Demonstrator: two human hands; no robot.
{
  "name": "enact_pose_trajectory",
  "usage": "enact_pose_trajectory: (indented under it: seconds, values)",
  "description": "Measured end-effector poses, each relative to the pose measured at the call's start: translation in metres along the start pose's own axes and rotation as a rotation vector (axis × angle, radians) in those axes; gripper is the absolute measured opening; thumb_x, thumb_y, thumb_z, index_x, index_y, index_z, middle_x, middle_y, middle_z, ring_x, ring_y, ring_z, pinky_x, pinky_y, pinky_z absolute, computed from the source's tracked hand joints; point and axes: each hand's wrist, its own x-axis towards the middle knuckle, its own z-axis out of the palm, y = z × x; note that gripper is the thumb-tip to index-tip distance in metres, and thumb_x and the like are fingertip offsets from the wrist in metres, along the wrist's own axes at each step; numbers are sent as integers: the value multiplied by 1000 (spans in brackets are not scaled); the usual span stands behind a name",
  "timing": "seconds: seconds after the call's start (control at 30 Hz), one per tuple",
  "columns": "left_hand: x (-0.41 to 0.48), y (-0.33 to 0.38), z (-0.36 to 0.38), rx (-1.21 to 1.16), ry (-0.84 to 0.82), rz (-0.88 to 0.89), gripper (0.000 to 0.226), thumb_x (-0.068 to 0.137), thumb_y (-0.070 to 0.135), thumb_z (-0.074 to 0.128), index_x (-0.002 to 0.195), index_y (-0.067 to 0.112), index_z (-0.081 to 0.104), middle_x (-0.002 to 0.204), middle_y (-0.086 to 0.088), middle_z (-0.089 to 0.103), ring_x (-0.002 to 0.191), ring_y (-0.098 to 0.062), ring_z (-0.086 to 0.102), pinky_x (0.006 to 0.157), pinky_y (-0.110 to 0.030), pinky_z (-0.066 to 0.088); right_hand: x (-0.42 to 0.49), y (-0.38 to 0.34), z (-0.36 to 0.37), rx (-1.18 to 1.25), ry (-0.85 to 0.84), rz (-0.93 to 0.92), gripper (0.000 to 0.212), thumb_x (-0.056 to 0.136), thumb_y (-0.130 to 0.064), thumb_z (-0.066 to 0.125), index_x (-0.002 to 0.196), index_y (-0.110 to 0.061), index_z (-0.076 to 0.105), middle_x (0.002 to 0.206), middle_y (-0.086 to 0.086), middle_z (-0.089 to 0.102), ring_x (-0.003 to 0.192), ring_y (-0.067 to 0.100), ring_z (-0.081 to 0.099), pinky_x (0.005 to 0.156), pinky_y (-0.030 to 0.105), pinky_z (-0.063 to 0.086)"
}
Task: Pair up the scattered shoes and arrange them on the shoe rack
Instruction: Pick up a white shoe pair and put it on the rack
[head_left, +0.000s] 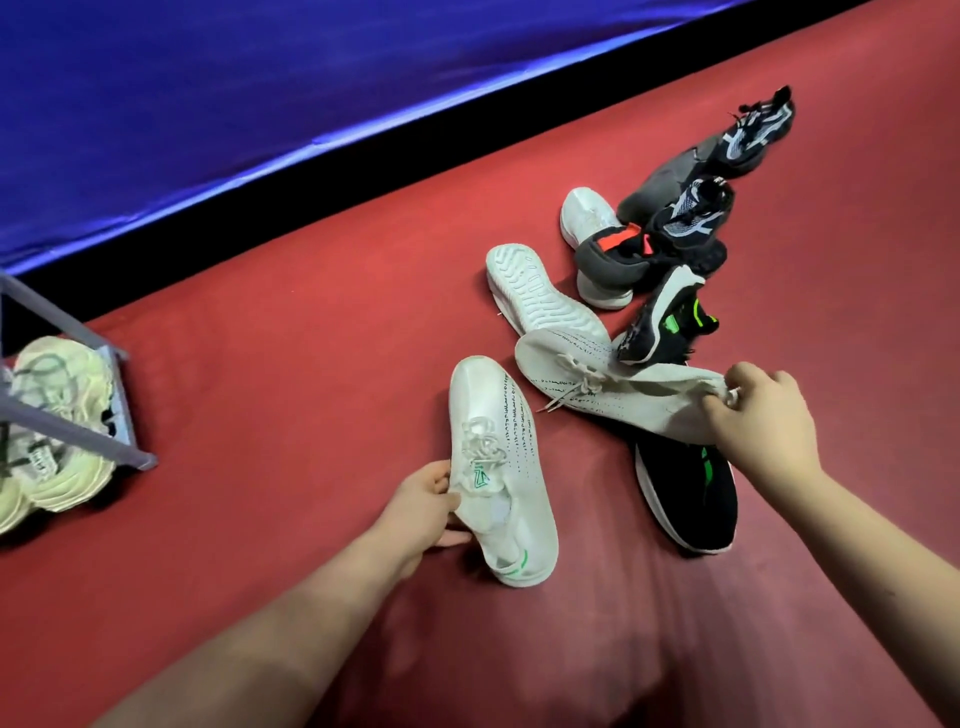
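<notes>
Near 6 o'clock the left hand (426, 506) grips a white knit shoe (498, 457) by the side of its collar, with the toe pointing toward 12. At 4 o'clock the right hand (761, 415) pinches the heel of the second white knit shoe (613, 384), which is turned on its side and overlaps a black shoe with green trim (685, 499). The other scattered shoes (613, 260) are heaped on the red floor (260, 364) at 1 to 2 o'clock, and the shoe rack (78, 431) at 9 o'clock holds a pale green pair (62, 374).
</notes>
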Motion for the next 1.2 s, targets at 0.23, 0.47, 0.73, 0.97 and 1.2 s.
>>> enact_pose_trajectory:
  seconds: [0.23,0.47,0.73,0.97,1.2]
  values:
    - [9,2,-3,14,31,-47,13,90,11,54,102,12,59,89,-4,68,70,-17,63,67,-29,54,-27,-2,0,286,42,-3,28,80,-16,60,57,-5,49,52,8,49,55,14,43,53,25,34]
    - [14,17,-4,-47,251,129,24,93,23,55,74,12,46,62,-6,47,44,-15,52,46,-25,42,-79,-39,49,607,-152,62,28,77,-26,67,60,-8,53,53,15,57,55,32,59,58,39,55]
    - [1,15,-56,-216,310,64,18,99,16,38,95,18,55,81,-7,57,59,-22,63,54,-26,51,-118,-112,96,781,-381,119,33,83,-11,65,57,-6,45,50,11,52,56,22,70,48,31,49]
    - [-12,-6,-103,-57,421,-3,29,88,38,59,94,11,51,78,-4,60,61,-19,59,60,-31,49,-151,-152,136,674,-656,-9,36,68,-41,63,63,-8,49,51,6,54,66,34,67,69,50,55]
    - [-4,-42,-102,294,547,-126,40,67,45,75,85,16,53,89,-6,69,78,-25,64,72,-36,53,-157,-145,153,389,-901,-6,29,79,-29,66,55,-13,62,57,9,70,56,21,68,64,34,55]
